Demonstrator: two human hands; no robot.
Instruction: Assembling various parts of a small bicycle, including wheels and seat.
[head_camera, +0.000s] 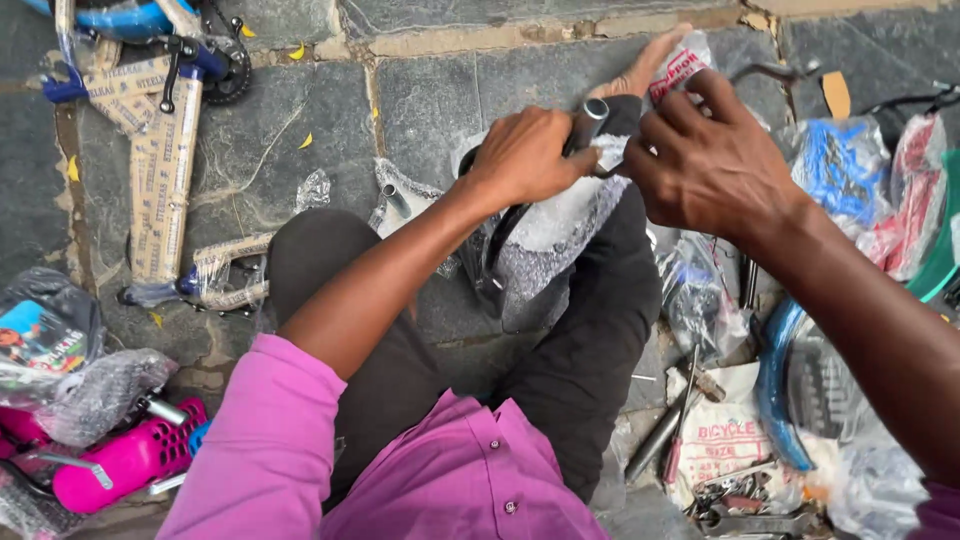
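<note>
Head view, looking down at a seated person in a pink shirt and dark trousers, knees drawn up over a stone-paved floor (420, 90).

The left hand (528, 155) is closed around a metal tube (590, 118) that pokes out of a bundle of clear bubble wrap (560, 225). The bundle rests between the knees and hides a dark, curved bicycle part, most likely handlebars. The right hand (712, 160) is just beside the left, fingers bent and pinching the wrap at the tube's end; a bit of printed plastic (678, 68) shows past its fingertips. One bare foot (640, 70) lies on the floor beyond both hands.

Around the person: to the left, a blue bicycle frame (130, 20) with cardboard-wrapped tubes (160, 170), and, nearer, a pink plastic basket (125, 462) beside bagged parts. To the right, a blue mudguard (775, 385), more wrapped parts in blue and red, and a screwdriver (680, 425) lying on a white printed bag (725, 440) with loose small hardware.

Likely risks, judging from this pose: the wrap looks slick, so the pinching fingers may slip off it. If it gives suddenly, the right hand could jerk out towards the clutter at the right. The bundle is steadied only by one grip and the knees, so a hard tug might tip it onto the stone and scuff the part. Small fittings caught in the plastic could fall and roll into the gaps between the slabs. The tube's cut end sits close to the fingers and may nick them.
</note>
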